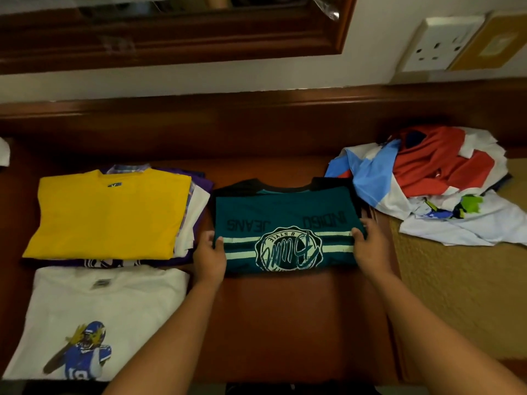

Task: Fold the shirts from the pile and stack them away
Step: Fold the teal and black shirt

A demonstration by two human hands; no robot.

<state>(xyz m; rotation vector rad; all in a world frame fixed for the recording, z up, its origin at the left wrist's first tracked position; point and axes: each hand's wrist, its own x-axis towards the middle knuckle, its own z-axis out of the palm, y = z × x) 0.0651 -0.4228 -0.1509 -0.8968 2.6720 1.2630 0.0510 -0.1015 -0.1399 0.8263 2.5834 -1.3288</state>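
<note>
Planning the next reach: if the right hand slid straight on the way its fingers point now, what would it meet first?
The right hand grips the teal shirt at its right edge, fingers pointing away and slightly left. Going straight on, it would ride over the shirt's black shoulder, then reach the wooden back ledge. The unfolded pile probably stays to its right.

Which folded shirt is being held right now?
The teal shirt in the middle; left hand and right hand grip its sides. Yellow shirt lies untouched.

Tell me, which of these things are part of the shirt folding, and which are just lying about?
Part of the job:
teal shirt, held by left hand and right hand
unfolded pile
yellow shirt on its stack
white shirt

Just there:
wall socket
mirror frame
</note>
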